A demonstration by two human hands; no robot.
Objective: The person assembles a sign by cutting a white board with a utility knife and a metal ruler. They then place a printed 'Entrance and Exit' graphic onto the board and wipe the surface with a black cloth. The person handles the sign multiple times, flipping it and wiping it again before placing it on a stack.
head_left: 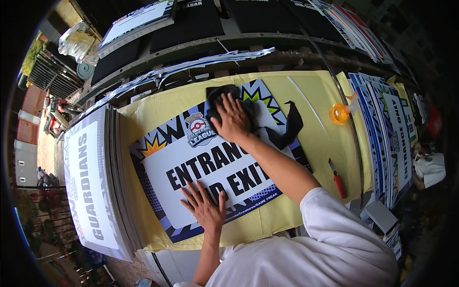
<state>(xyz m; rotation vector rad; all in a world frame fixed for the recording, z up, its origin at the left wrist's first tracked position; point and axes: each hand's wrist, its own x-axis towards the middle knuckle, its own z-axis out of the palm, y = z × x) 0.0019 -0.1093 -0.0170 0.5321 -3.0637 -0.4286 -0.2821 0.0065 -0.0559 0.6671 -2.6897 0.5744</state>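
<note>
Pressing 1 blk cloth on 1 sign: R hand, fingers spread; L hand flat on it, splayed. 1 knife, 1 btl. Sign, on yellow sheet: wht panel, blk letters, purple border.

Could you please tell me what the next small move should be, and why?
Perhaps slide the black cloth toward the sign's upper-right corner: the right hand lies on the cloth near that edge, while the left hand lies on the sign's lower part.
</note>
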